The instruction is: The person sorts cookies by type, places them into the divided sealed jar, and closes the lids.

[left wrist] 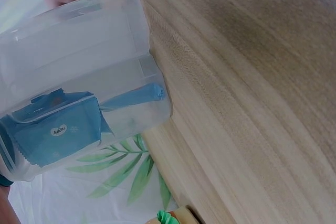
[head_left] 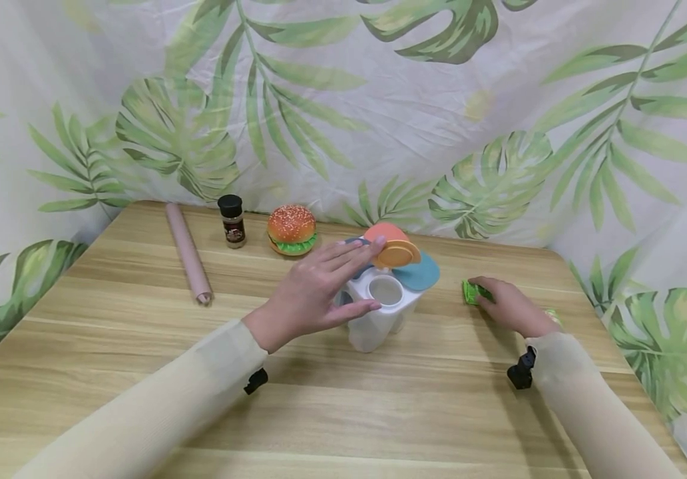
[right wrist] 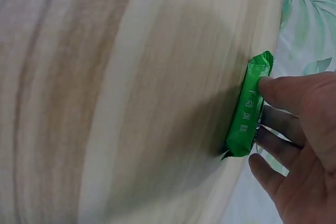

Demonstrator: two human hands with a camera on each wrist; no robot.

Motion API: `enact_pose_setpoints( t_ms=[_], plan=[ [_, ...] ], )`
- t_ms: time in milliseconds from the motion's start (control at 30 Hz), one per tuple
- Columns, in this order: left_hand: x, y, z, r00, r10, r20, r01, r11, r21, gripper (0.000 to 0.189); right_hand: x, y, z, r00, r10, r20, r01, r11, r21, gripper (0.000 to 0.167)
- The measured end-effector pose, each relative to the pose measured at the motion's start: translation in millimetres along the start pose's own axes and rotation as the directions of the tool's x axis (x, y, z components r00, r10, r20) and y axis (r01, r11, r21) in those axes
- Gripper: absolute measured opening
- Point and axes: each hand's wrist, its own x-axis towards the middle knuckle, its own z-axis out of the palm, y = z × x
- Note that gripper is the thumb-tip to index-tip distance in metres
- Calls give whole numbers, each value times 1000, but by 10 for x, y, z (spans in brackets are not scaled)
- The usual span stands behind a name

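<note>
A clear plastic container (head_left: 369,331) with a white top and coloured flip lids stands upright on the table. One round opening (head_left: 386,291) is uncovered, its orange lid (head_left: 400,255) raised. My left hand (head_left: 313,289) lies across the container's top, straight fingers by the orange lid and thumb near the opening's front rim. In the left wrist view, blue snack packets (left wrist: 63,132) lie inside one compartment. To the container's right, my right hand (head_left: 508,306) pinches a green snack packet (right wrist: 245,109) between thumb and fingers, at the table surface.
Behind my left hand are a toy hamburger (head_left: 292,229) and a black-capped spice jar (head_left: 233,225). A rolled pink mat (head_left: 188,256) lies farther left. Another light-green packet (head_left: 553,317) is partly hidden behind my right hand. A leaf-patterned cloth (head_left: 319,100) hangs along the table's back edge.
</note>
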Motion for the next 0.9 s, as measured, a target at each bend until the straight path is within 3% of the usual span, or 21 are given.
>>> enact_pose_setpoints(
  t_ms=[233,467,733,900],
  plan=[
    [-1,-7,9,1000,0,-4,0,1000,-4,78,1,7,-32,1000,-5,-13,5,1000,-16,49],
    [-9,-23,36,1000,11,-15,-11,1000,-4,77,-9,13,-63,999,31,-25,-29,998,49,54],
    [-11,-18,26,1000,3,-11,-3,1000,-2,77,-21,5,-85,999,51,-15,-49,990,130,39],
    [-12,-21,24,1000,-1,-3,1,1000,3,78,-58,-75,-159,997,-4,-75,17,985,172,27]
  ],
)
